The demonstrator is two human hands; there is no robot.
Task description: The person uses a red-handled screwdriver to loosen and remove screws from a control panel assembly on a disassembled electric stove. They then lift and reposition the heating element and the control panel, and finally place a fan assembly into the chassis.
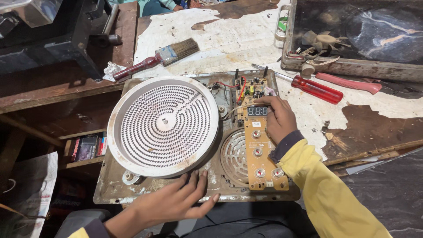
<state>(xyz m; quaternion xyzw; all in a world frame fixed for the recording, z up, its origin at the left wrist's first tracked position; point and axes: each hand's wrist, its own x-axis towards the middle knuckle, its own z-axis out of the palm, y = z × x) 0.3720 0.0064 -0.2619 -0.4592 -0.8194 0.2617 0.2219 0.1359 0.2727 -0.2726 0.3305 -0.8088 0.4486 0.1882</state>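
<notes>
Two hands worked an opened induction cooker base (132, 194) on the surface (246, 39): the left hand (176, 200) lay flat, fingers spread, steadying the base below the round white heating coil (163, 125). The right hand (278, 118) pinched the yellow control board's (261, 154) upper edge, holding it in place beside the coil.

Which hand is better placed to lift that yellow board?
Probably the right hand: its fingers already rest on the yellow circuit board. The left hand lies flat on the metal base.
</notes>
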